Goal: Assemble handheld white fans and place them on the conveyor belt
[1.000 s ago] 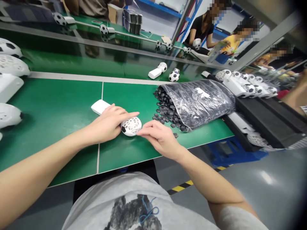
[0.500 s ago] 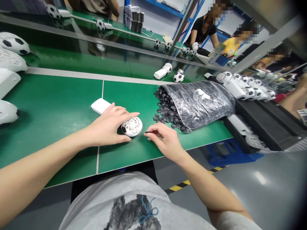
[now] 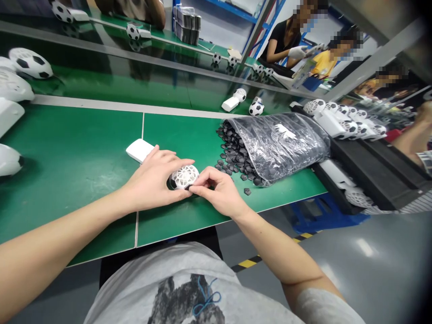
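Observation:
A small white fan with a football-patterned round head (image 3: 185,175) and a white handle (image 3: 139,150) lies on the green table (image 3: 84,148) in front of me. My left hand (image 3: 153,180) rests over it, fingers curved around the head and holding it down. My right hand (image 3: 219,193) is against the head's near right side, fingertips pinched together on something too small to make out. A clear plastic bag (image 3: 280,144) lies to the right, with small black pieces (image 3: 232,153) spilling from its mouth toward my hands.
More white fans (image 3: 340,119) lie on black trays at the right. Fan shells (image 3: 13,85) sit at the far left. Other fans (image 3: 236,99) ride the conveyor behind. People work at the far side (image 3: 286,40). The table edge runs just below my hands.
My right hand drew back from the fan head half a second ago, then returned and now presses its pinched fingertips against it. The left hand kept hold of the head.

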`<state>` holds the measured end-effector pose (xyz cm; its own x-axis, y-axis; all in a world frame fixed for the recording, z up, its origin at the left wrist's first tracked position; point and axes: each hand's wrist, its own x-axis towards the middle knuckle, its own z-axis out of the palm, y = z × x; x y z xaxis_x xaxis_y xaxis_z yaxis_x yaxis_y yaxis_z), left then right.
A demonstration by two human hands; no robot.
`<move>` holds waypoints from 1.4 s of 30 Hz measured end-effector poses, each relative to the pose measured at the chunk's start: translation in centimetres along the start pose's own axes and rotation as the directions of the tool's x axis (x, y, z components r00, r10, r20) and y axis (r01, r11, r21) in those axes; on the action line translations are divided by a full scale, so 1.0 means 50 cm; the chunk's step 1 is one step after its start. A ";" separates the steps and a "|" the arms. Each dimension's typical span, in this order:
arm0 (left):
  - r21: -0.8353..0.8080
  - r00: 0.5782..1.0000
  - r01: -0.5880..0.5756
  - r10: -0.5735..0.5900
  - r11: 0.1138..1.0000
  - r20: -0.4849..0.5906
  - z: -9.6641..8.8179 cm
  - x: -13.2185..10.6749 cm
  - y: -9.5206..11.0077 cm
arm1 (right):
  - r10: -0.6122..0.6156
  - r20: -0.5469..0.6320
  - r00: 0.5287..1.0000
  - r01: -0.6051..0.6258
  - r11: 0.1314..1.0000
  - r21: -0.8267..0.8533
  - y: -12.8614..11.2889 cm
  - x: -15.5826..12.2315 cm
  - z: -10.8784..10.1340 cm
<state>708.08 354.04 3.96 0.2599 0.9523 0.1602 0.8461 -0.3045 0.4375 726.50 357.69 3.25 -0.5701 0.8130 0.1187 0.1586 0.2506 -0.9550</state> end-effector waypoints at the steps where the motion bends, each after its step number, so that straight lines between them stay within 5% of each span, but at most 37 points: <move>1: -0.009 1.000 0.007 -0.007 1.000 0.001 -0.001 0.001 0.003 | 0.023 0.012 1.000 -0.023 1.000 0.020 0.000 0.001 0.002; 8: -0.020 0.999 0.040 -0.040 0.999 0.001 -0.005 0.007 0.010 | 0.063 -0.007 0.998 -0.063 0.997 -0.053 -0.001 -0.002 0.000; 12: 0.005 0.999 -0.005 0.005 1.000 0.047 -0.002 0.005 0.001 | -0.057 -0.168 0.984 -0.010 0.927 -0.376 0.009 -0.047 -0.089; 15: 0.046 0.999 -0.003 0.002 0.999 0.036 0.002 0.007 -0.004 | -0.052 -0.319 0.946 -0.179 0.736 -0.652 0.029 -0.094 -0.169; 17: 0.053 0.999 0.000 -0.003 0.999 0.042 0.002 0.008 -0.008 | 0.007 -0.335 0.942 -0.256 0.660 -0.707 0.045 -0.115 -0.203; 20: 0.011 0.995 -0.014 0.013 1.000 0.098 -0.003 0.004 -0.014 | 0.038 -0.285 0.958 -0.238 0.659 -0.713 0.058 -0.124 -0.219; 26: -0.122 0.990 0.078 -0.062 0.990 0.128 -0.004 -0.012 -0.002 | 0.076 -0.133 0.988 -0.140 0.801 -0.582 0.032 -0.106 -0.187; 33: -0.202 0.968 0.031 0.022 0.979 0.251 -0.039 -0.014 -0.007 | 0.083 0.123 0.989 -0.061 0.984 -0.170 -0.012 -0.056 -0.072; 36: -0.213 0.958 0.033 0.029 0.977 0.284 -0.050 -0.019 -0.017 | -0.048 0.211 0.976 0.086 0.981 -0.175 -0.020 -0.033 -0.042; 39: -0.230 0.953 0.008 0.062 0.973 0.298 -0.051 -0.022 -0.020 | -0.289 0.216 0.933 0.349 0.874 -0.338 -0.023 -0.014 -0.027; 42: -0.249 0.951 -0.008 0.084 0.968 0.297 -0.048 -0.023 -0.017 | -0.382 0.231 0.895 0.444 0.807 -0.390 -0.026 0.000 -0.018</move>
<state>705.94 353.14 5.50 0.4565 0.8867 -0.0737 0.7014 -0.3077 0.6429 727.00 357.84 4.72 -0.7568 0.5107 0.4080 0.1886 0.7683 -0.6117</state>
